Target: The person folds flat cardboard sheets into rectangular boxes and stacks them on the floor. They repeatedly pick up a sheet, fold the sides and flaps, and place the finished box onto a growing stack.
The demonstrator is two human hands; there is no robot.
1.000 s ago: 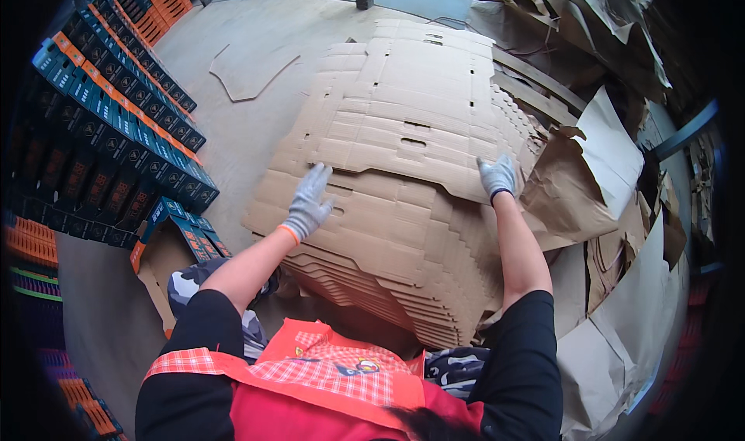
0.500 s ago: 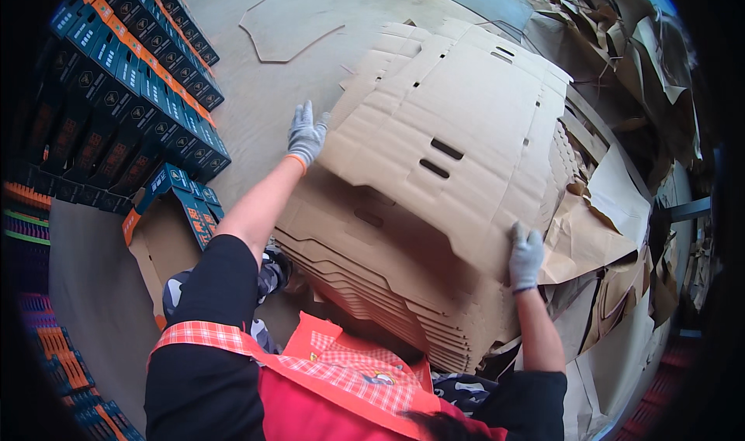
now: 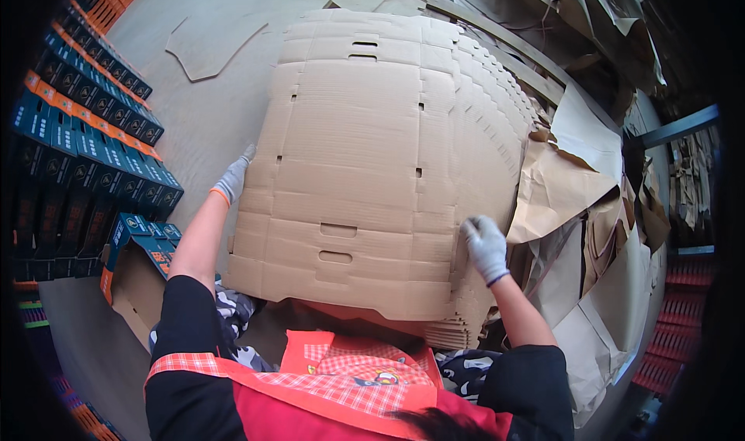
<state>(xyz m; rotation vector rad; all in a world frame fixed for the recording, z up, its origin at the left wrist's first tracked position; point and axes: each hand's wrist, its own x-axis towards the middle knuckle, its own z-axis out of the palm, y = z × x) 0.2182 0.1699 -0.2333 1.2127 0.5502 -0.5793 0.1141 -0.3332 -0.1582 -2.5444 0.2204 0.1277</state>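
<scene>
A large flat brown cardboard sheet with slots and creases lies on top of a stack of similar cardboard blanks, whose edges fan out to the right. My left hand, in a grey glove with an orange cuff, is at the sheet's left edge, fingers stretched along it. On the other side my right hand, also gloved, is just beside the sheet's right edge, over the fanned blanks. Its fingers are loosely bent, and I see nothing held in them. The sheet covers most of the stack beneath.
Stacked dark blue and orange printed boxes stand on the left, with an open box near my leg. Crumpled brown paper crowds the right, by a wooden pallet. A strip of strapping lies on the floor.
The top sheet has come down from a tilted, raised position and now lies squarer on the stack. My left hand has moved down and left along with its edge; my right hand has shifted slightly left.
</scene>
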